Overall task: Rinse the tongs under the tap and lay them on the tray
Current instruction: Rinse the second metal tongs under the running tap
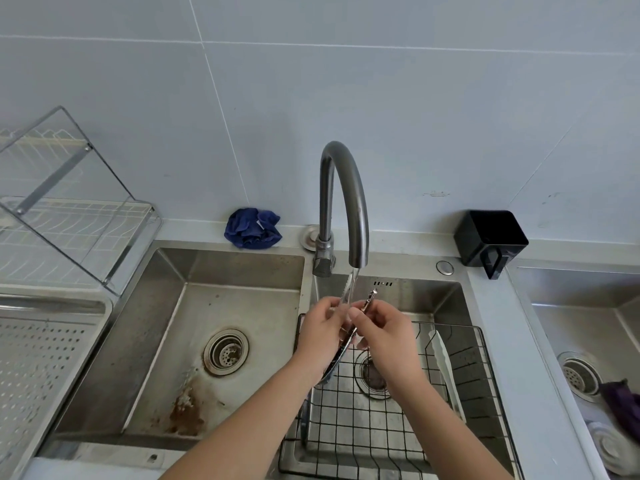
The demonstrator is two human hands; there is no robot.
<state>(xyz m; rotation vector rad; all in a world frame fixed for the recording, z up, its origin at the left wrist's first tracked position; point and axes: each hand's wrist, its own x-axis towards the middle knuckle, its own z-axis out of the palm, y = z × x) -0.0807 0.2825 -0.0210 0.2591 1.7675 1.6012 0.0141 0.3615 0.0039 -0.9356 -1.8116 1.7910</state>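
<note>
Now both hands, L (320, 327) & R (384, 332), gripping tongs (346, 336) under tap (343, 202).

Blue rag (252, 228) is bunched up on the ledge, back-left of the left hand (320, 329). Black tub (490, 239) sits back-right of the right hand (384, 332). Wire basket (349, 431) is right under both hands, with a white plastic thing (445, 368) lying in it. Rusty stain (185, 410) is down left of the left hand, and a purple cloth (620, 407) is way off right.
</note>
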